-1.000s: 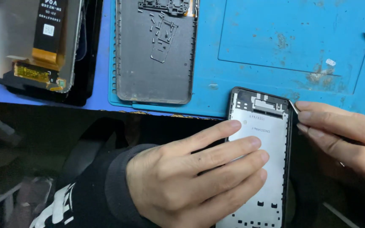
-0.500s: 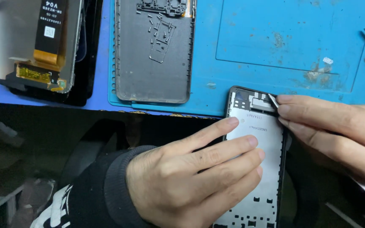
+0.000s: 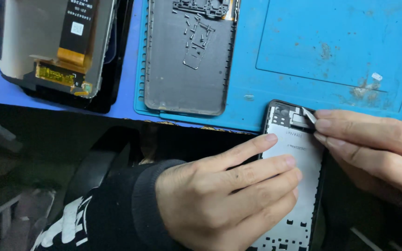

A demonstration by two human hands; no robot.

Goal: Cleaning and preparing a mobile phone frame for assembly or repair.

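At the far left, on the blue surface (image 3: 5, 93), lies a detached phone screen (image 3: 29, 46), back side up, with a black flex strip and a gold connector on it. Just right of it the blue work mat (image 3: 350, 28) begins; its raised rim holds a grey back cover (image 3: 187, 65) with a few tiny loose parts resting on it (too small to identify). The wide panel of the mat to the right is open, stained, with one white scrap. The mat's near edge drops to a dark area below.

The left hand (image 3: 219, 200), in a black sleeve, lies flat with fingers together and extended, pressing on the open phone frame (image 3: 298, 186), which overhangs the mat's near edge. The right hand (image 3: 373, 148) comes from the right, fingertips pinched on a thin metal tool (image 3: 309, 115) at the frame's top end.
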